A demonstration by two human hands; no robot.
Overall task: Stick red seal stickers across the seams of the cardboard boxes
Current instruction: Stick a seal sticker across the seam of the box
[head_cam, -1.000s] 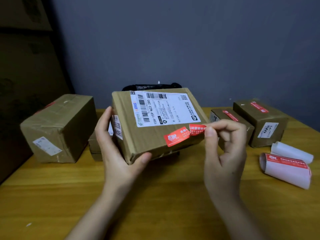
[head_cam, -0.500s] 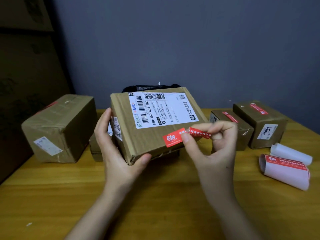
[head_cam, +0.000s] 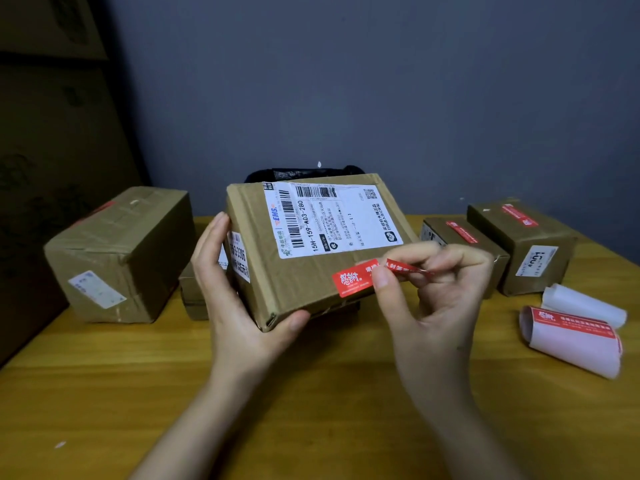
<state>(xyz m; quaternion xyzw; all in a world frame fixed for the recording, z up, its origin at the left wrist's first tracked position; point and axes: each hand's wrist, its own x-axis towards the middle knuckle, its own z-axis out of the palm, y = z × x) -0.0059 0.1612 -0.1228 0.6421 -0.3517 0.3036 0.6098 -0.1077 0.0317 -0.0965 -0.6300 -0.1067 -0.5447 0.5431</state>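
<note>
My left hand [head_cam: 235, 299] holds a flat cardboard box [head_cam: 304, 271] tilted up above the table, gripping its left end and lower corner. A white shipping label [head_cam: 329, 220] covers the box's top face. A red seal sticker [head_cam: 353, 280] lies along the box's lower right edge; its left part is stuck down. My right hand [head_cam: 433, 296] pinches the sticker's free right end between thumb and fingers, the thumb pressing near the sticker's middle.
A large taped box [head_cam: 117, 258] stands at the left. Two smaller boxes [head_cam: 464, 244] [head_cam: 530, 244] with red seals sit at the right. A curled sheet of red stickers [head_cam: 575, 337] and a white backing roll [head_cam: 585, 303] lie on the wooden table [head_cam: 138, 393]. A black bag [head_cam: 298, 173] is behind the held box.
My right hand has slid left along the sticker, with the thumb now pressing near its middle. The box has tipped slightly; my left hand keeps its grip.
</note>
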